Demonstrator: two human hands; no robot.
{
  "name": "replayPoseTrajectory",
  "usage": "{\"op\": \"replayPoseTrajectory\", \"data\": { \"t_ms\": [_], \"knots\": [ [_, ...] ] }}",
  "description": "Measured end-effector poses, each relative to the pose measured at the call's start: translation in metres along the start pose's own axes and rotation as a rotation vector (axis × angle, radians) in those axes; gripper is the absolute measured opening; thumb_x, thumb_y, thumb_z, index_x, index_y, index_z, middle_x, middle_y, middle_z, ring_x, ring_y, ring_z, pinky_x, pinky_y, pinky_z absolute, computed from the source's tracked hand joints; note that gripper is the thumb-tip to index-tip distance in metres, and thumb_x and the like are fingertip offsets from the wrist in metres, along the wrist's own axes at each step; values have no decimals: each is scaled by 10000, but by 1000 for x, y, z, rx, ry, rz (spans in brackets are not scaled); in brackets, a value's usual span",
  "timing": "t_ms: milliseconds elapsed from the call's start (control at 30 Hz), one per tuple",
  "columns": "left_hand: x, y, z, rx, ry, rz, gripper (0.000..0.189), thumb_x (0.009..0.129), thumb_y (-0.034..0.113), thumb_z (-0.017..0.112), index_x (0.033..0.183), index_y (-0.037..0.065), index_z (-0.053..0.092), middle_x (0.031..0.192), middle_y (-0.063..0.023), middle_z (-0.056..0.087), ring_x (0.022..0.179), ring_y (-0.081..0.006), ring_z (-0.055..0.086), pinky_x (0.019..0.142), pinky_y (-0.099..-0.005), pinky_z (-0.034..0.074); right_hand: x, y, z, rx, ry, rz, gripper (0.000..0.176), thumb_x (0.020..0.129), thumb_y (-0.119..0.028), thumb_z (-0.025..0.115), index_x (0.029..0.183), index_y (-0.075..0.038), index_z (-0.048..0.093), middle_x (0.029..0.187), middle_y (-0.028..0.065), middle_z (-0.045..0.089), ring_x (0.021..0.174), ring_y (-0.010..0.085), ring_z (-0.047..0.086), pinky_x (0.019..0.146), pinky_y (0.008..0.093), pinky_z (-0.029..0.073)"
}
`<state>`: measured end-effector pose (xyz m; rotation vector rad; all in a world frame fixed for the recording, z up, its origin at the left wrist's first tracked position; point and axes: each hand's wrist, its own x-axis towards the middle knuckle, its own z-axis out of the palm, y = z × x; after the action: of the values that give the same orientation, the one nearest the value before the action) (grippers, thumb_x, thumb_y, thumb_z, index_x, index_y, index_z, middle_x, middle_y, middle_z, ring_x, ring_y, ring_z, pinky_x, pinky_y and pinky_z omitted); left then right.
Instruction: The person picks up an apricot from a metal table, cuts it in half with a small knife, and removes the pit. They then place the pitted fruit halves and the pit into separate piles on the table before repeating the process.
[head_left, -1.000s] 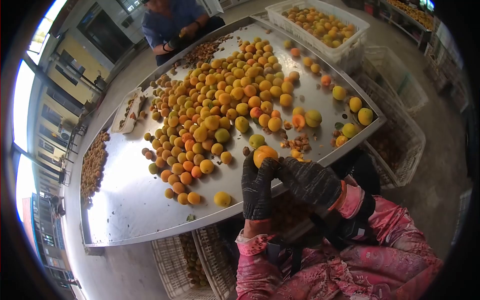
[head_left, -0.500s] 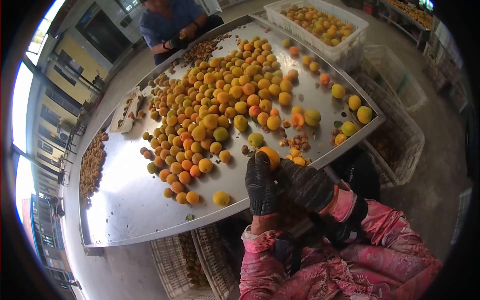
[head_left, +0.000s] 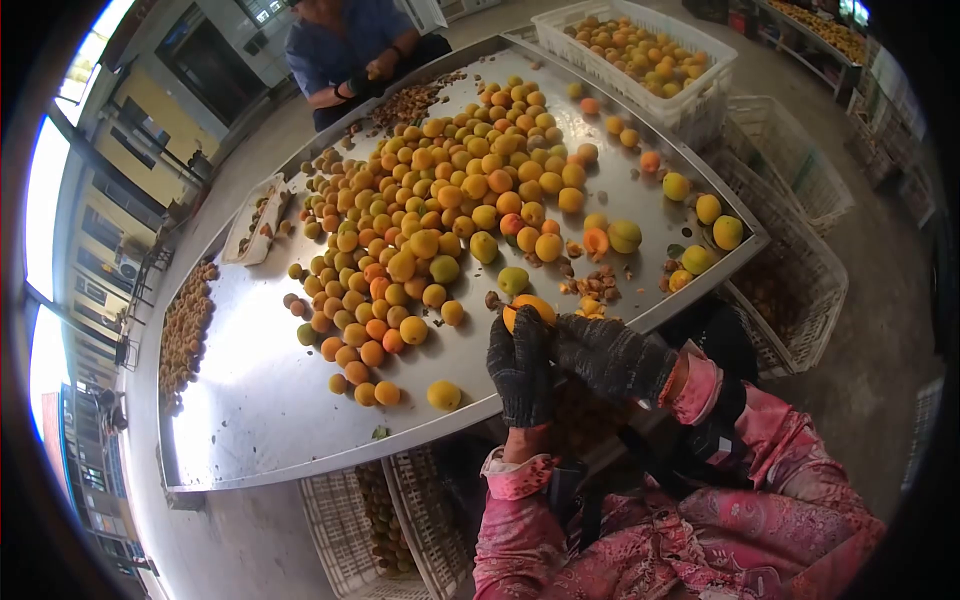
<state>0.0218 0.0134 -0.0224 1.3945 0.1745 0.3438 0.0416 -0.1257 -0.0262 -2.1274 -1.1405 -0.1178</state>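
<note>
In dark knitted gloves, my left hand (head_left: 521,368) and my right hand (head_left: 612,357) meet at the table's near edge. Between them is a yellow-orange apricot (head_left: 532,308), gripped by the left fingers from below and the left. My right fingers are bent and press against the apricot's right side; whether they hold a small tool is hidden. Just beyond lie a greenish apricot (head_left: 513,280) and a small brown pit (head_left: 492,300). Apricot pits and torn pieces (head_left: 598,284) are scattered beyond my right hand. A large pile of apricots (head_left: 420,220) covers the table's middle.
The metal table (head_left: 270,420) has a raised rim. Pits are heaped at its left (head_left: 188,335). A white tray (head_left: 262,222) stands on the far left side. A crate of apricots (head_left: 640,60) is beyond the far right edge. Opposite me, a person (head_left: 345,50) works with both hands.
The apricot has turned in my hands and now lies more sideways. Both hands have shifted slightly left. The other person's hands have moved a little.
</note>
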Motion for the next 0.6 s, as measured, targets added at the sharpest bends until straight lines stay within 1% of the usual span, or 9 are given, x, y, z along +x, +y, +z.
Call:
{"op": "replayPoseTrajectory", "data": {
  "t_ms": [100, 133, 200, 267, 300, 333, 400, 433, 600],
  "knots": [
    [5, 0, -3, 21, 115, 72, 322, 910, 270, 512, 1011, -35, 544, 823, -87, 606, 693, -131, 568, 624, -250, 467, -10, -14, -18, -502, -6, -174, 394, 836, -102, 505, 1223, -28, 495, 1118, 159, 563, 1058, 297, 544, 894, 406, 438],
    [8, 10, -9, -92, 133, -129, 358, 908, 314, 498, 980, -33, 547, 779, -106, 607, 618, -151, 565, 572, -260, 464, -11, -21, -29, -502, -6, -178, 394, 836, -102, 505, 1223, -28, 495, 1118, 159, 563, 1058, 297, 544, 894, 406, 438],
    [11, 23, -20, -207, 148, -331, 399, 907, 359, 483, 948, -32, 549, 736, -124, 609, 543, -170, 562, 519, -271, 461, -6, -30, -55, 188, -271, 472, 468, 829, -158, 584, 1255, -17, 452, 1116, 138, 569, 1066, 250, 546, 893, 385, 437],
    [5, 28, -32, -56, -113, -373, 525, 865, 491, 465, 978, -17, 537, 610, -128, 576, 443, -212, 538, 495, -285, 480, -2, -32, -67, 542, -118, 509, 513, 811, -187, 625, 1259, -17, 444, 1129, 133, 563, 1069, 230, 542, 894, 375, 434],
    [3, 30, -35, -93, -239, -437, 484, 861, 465, 477, 1005, 6, 538, 687, -100, 592, 530, -185, 560, 479, -268, 456, 0, -32, -71, 888, 53, 530, 561, 793, -217, 667, 1263, -18, 436, 1142, 128, 557, 1072, 210, 538, 895, 364, 432],
    [-2, 30, -32, -94, -245, -444, 484, 861, 465, 477, 1005, 6, 538, 687, -100, 592, 530, -185, 560, 479, -268, 456, 6, -32, -70, 887, 59, 538, 561, 793, -217, 667, 1263, -18, 436, 1142, 128, 557, 1072, 210, 538, 895, 364, 432],
    [-11, 29, -22, -24, -228, -384, 455, 861, 454, 482, 1006, 28, 550, 804, -75, 594, 677, -170, 576, 502, -259, 445, 20, -29, -60, 533, 51, 123, 591, 758, -204, 701, 1258, -29, 439, 1168, 126, 542, 1088, 199, 521, 901, 351, 428],
    [-11, 24, -18, -99, -234, -369, 413, 868, 425, 486, 1029, 52, 561, 892, -57, 577, 815, -165, 562, 574, -258, 458, 19, -20, -45, 690, -29, 180, 600, 738, -194, 713, 1249, -28, 445, 1198, 150, 520, 1100, 221, 517, 909, 343, 423],
    [-18, -4, -4, -194, -31, -310, 374, 886, 387, 480, 1028, 51, 562, 888, -68, 574, 777, -182, 569, 645, -268, 473, 14, -17, -18, 460, 92, 182, 617, 688, -183, 737, 1216, -22, 461, 1152, 161, 528, 1051, 282, 541, 885, 359, 439]
  ]
}}
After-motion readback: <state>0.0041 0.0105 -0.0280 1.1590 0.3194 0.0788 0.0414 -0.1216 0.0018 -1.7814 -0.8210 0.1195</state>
